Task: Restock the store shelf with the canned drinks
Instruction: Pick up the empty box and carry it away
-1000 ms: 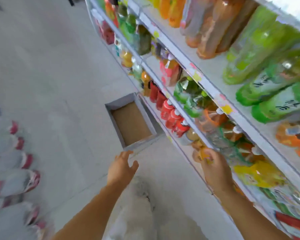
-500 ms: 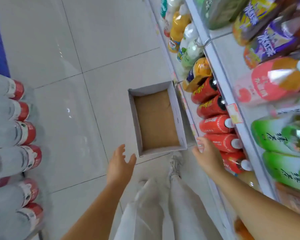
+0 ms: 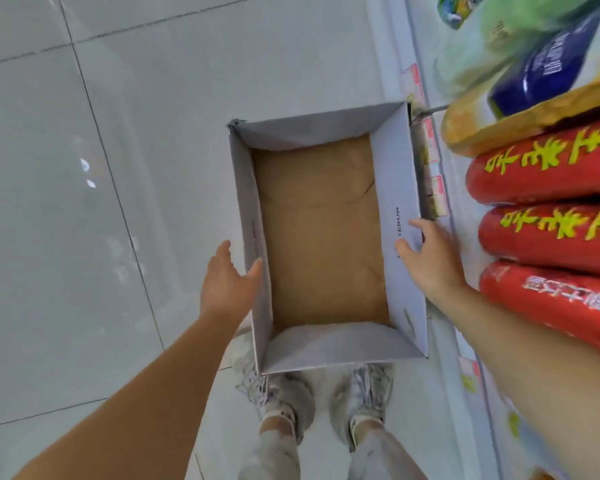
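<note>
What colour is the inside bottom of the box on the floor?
Brown; the box shows best in head view.

The light is bright and even, with small shiny spots on the floor tiles (image 3: pixel 87 174) left of the cardboard box (image 3: pixel 394 174). Right of the box, the red bottles (image 3: pixel 548 168) look stretched and blurry.

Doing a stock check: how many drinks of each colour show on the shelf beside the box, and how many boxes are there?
Red drinks: 3
Orange drink: 1
Cardboard box: 1, empty
Total: 5
Green and blue-labelled drinks farther up are too blurred to count.
</note>
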`<action>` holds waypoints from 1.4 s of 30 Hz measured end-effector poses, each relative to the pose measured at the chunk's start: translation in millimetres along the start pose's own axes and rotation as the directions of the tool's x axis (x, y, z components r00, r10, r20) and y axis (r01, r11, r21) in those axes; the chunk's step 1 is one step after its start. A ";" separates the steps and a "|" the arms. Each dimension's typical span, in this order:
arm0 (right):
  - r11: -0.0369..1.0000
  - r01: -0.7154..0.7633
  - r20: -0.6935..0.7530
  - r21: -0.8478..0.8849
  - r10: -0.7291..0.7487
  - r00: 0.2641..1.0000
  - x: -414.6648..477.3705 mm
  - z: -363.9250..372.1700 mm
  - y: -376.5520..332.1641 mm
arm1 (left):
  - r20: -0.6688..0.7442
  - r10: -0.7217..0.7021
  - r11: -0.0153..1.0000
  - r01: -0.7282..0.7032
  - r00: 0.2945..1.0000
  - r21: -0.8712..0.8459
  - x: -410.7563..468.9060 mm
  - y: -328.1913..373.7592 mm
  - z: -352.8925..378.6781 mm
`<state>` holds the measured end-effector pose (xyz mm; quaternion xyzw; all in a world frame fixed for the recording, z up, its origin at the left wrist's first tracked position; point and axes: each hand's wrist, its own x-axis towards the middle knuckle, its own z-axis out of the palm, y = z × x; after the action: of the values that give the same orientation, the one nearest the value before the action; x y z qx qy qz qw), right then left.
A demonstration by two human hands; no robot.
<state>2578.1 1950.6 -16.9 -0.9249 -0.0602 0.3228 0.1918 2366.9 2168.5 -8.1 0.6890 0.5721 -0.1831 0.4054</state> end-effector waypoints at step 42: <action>0.912 0.403 0.148 -0.077 -0.389 0.909 -342.8 -221.5 -312.2 | -0.357 -0.361 0.825 0.117 0.862 -0.553 -399.6 -14.6 -323.0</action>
<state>2450.5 2087.0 461.7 -0.8794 -0.2760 0.3328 0.1995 2173.7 2161.1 468.2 0.4994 0.7611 0.0882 0.4045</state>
